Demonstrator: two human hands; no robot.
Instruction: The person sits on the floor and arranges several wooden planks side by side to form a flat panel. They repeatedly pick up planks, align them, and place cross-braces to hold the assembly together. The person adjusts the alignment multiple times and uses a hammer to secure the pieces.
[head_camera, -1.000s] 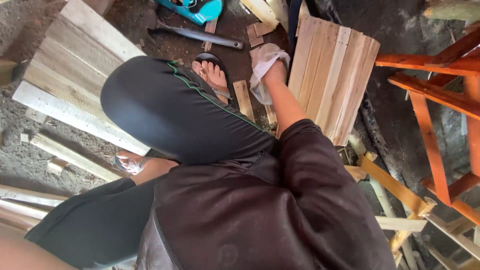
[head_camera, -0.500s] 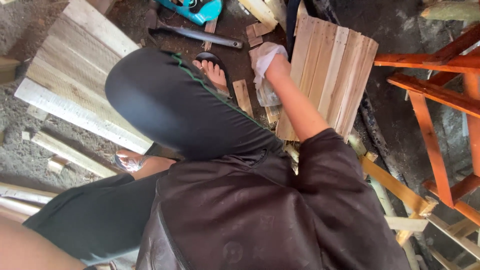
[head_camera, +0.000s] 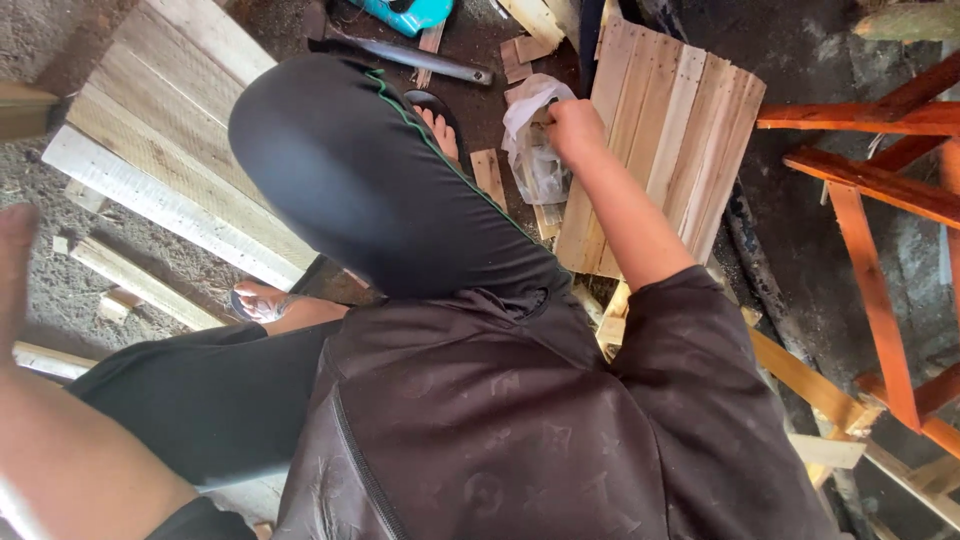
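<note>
The right hand (head_camera: 572, 128) is extended forward, its fingers curled closed on a clear plastic bag (head_camera: 535, 145). The bag lies on the ground against the left edge of a wooden slat panel (head_camera: 670, 150), just beside a sandalled foot (head_camera: 440, 125). The left hand (head_camera: 18, 228) sits at the left frame edge, blurred; its finger position cannot be determined. A second slat panel (head_camera: 160, 130) lies to the left, and an orange wooden frame (head_camera: 880, 190) stands to the right.

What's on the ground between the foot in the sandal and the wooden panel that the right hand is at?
In the head view, a crumpled clear plastic bag and short wood offcuts lie between the sandalled foot and the slatted wooden panel.
</note>
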